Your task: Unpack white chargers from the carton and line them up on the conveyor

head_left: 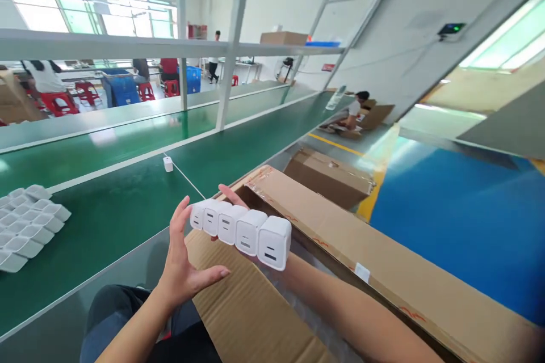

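Observation:
A row of several white wall chargers (244,232), each with port slots in its face, is held up side by side over a cardboard box. My right hand (234,197) grips the row from behind; mostly just its fingers show past the chargers, and the palm is hidden. At the row's left end is my left hand (181,264), its thumb and fingers spread apart and holding nothing. Its fingertips are close to the end charger; whether they touch it I cannot tell. Beneath both hands lies an open cardboard flap (251,306) of the box.
White chargers stand grouped (29,227) on the green conveyor belt (123,210) at left. One single charger (168,164) sits farther along. A long carton (383,255) runs along my right side. Metal posts (230,57) rise above the belt. A person (353,110) crouches near boxes beyond.

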A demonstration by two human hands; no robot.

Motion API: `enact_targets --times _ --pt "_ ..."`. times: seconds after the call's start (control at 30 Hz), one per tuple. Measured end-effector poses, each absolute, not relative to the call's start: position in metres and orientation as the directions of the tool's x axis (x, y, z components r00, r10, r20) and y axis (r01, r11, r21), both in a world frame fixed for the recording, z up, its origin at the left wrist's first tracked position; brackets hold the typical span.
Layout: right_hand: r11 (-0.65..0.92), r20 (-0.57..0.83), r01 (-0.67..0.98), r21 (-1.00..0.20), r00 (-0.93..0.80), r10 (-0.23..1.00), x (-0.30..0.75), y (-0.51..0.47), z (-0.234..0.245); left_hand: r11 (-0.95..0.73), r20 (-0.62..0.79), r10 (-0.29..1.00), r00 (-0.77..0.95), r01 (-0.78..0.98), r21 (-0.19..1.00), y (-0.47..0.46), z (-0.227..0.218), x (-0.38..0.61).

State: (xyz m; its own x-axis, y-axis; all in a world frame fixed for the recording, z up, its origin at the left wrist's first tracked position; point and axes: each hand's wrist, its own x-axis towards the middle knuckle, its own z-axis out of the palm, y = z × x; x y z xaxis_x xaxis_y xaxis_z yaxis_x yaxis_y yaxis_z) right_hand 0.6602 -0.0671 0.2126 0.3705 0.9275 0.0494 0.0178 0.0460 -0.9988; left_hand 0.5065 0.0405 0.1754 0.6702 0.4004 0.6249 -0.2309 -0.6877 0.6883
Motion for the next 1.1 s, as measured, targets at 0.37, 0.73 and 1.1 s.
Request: enact_targets --times 0.37,0.73,1.1 --pt "0.029 -0.036 -0.74 -0.672 0.072 0.997 0.592 -0.06 0.225 -0.578 0.76 0.294 0.58 -0.525 0.625 0.068 0.207 0.446" --pt "-0.018 -0.066 -0.714 -0.7 0.039 0.997 0.591 -0.063 0.222 -0.673 0.745 0.329 0.581 -0.408 0.616 0.06 0.224 0.439" --pt "-0.011 -0.052 -0.728 -0.685 0.033 0.998 0.598 -0.064 0.212 -0.681 0.755 0.384 0.531 -0.39 0.62 0.052 0.224 0.442"
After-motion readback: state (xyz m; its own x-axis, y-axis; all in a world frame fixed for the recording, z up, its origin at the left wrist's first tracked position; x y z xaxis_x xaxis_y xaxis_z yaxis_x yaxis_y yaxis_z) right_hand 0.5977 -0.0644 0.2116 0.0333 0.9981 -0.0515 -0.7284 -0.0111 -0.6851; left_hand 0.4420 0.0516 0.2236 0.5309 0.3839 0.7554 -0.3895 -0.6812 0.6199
